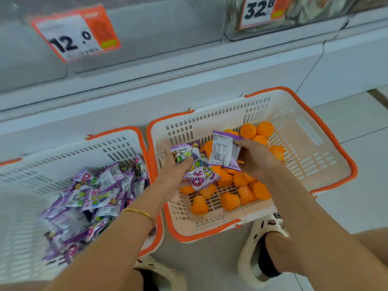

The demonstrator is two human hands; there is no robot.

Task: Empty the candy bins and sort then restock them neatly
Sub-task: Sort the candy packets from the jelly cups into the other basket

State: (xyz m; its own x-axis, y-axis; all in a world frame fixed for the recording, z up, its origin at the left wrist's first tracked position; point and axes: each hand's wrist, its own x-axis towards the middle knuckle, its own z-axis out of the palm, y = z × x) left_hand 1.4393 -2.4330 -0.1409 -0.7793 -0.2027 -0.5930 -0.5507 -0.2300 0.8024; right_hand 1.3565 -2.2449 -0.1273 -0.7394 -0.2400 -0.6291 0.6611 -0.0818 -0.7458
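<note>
**Head view.** Two white slotted plastic baskets w/ orange rims sit side by side on the tiled shop floor [346, 185], below the shelving.

- Left basket [117, 131]: heap of purple-and-white foil candy packets [94, 196], one kind only as far as visible.
- Right basket [294, 114]: round orange candy pieces [228, 201].
- Left hand [174, 177]: over the right basket, fingers curled round stray purple packets [200, 175].
- Right hand [256, 158]: just beside the left, fingers pinching grey-backed purple packets [222, 151], printed back up.
- Clear plastic bin w/ 12.0 price tag [75, 34] on the shelf above looks empty.
- Bin w/ 32.8 tag [258, 9] has contents, too blurred to ID.

**Progress (judgement).**
- Emptying: prob. done for at least one bin.
- Sorting: well on. Purples are getting culled from the oranges and few seem left, but what lies under the hands can't be seen.
- Restocking: not begun.
</note>
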